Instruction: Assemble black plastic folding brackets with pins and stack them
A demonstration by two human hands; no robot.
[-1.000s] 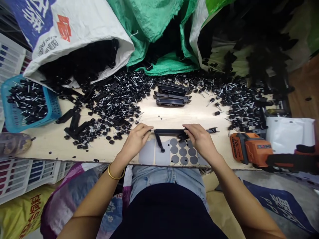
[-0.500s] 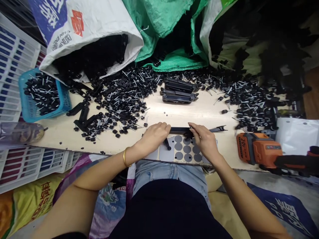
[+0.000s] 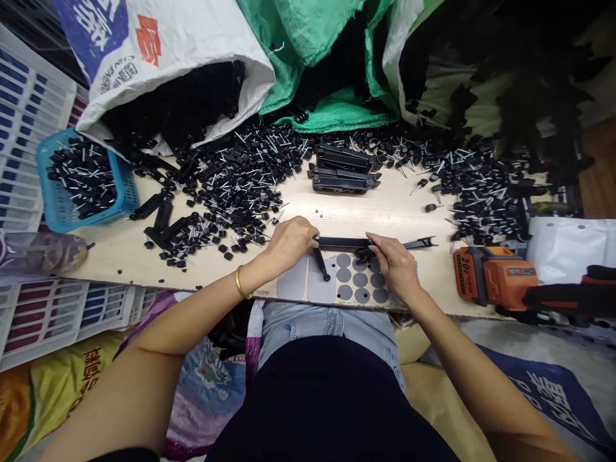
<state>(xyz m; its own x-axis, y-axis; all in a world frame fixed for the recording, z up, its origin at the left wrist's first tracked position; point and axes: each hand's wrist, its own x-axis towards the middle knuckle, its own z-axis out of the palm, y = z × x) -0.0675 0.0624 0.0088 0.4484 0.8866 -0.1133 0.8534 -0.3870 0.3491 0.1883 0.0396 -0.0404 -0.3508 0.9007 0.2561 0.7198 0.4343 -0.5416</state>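
Observation:
A long black plastic bar point(image 3: 344, 242) lies across the front of the bench between my two hands. My left hand point(image 3: 292, 244) is closed at its left end, with the fingertips partly hidden. From that end a short black arm point(image 3: 320, 264) hangs down toward me. My right hand point(image 3: 393, 262) pinches the bar near its right part, thumb and finger together. Beyond this hand a thin black piece with a forked tip point(image 3: 424, 242) sticks out to the right. Beneath the bar lies a grey sheet with round grey discs point(image 3: 360, 280).
Several similar black bars point(image 3: 344, 170) are stacked behind. Black-headed metal pins lie in a left heap point(image 3: 240, 179) and a right heap point(image 3: 491, 199), and in a blue basket point(image 3: 126, 192). An orange power tool point(image 3: 510, 279) lies at right; a white sack point(image 3: 192, 38) stands behind.
My left hand has slid a little left along the bar, uncovering its left end and the top of the short arm. My right hand keeps its pinch. The view has shifted slightly.

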